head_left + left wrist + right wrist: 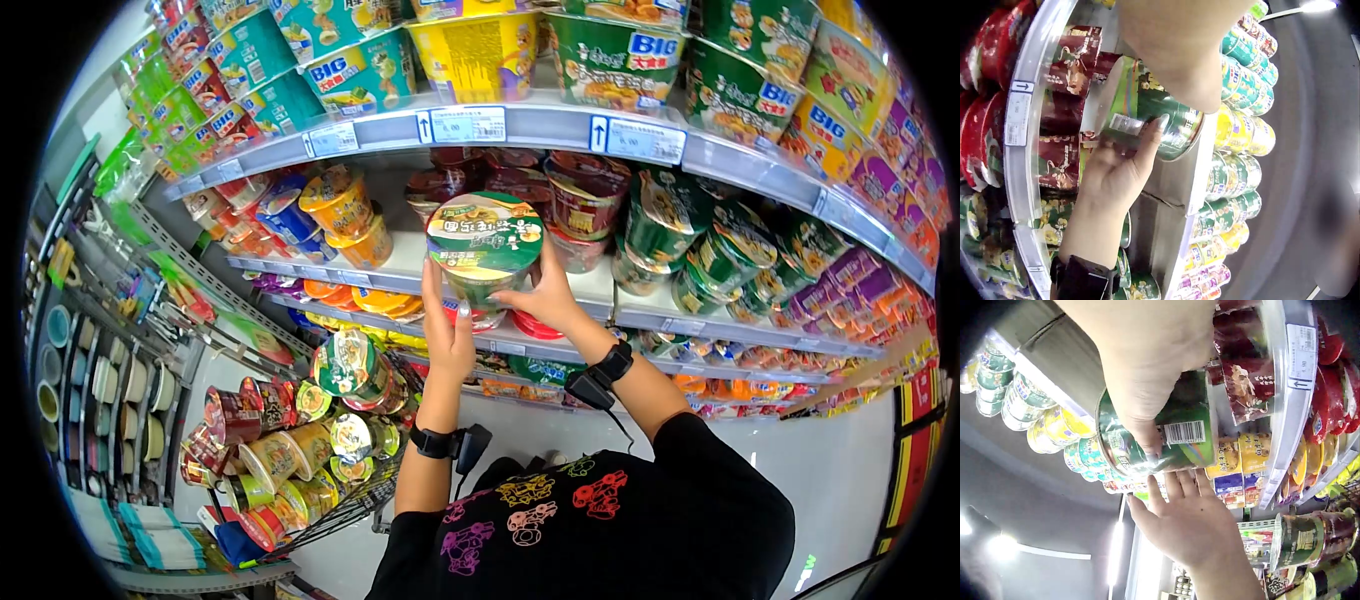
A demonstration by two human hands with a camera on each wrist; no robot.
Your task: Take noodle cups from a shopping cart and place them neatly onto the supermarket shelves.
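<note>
In the head view, a green instant noodle cup (485,240) is held up in front of the shelf, its printed lid facing the camera. My left hand (450,335) holds its left side, fingers along the wall and thumb toward the front. On the other side my right hand (548,300) grips it, thumb across the front of the wall. The right wrist view shows the right thumb (1147,437) pressed beside the cup's barcode, with the left fingers (1175,487) against the opposite side. Parts of the fingers are hidden behind the cup.
A cart (345,500) piled with noodle cups stands at lower left. Directly behind the held cup are dark red cups (590,190) on the middle shelf. The upper shelf edge (560,125) with price tags juts out above. A rack of bowls (105,385) is far left.
</note>
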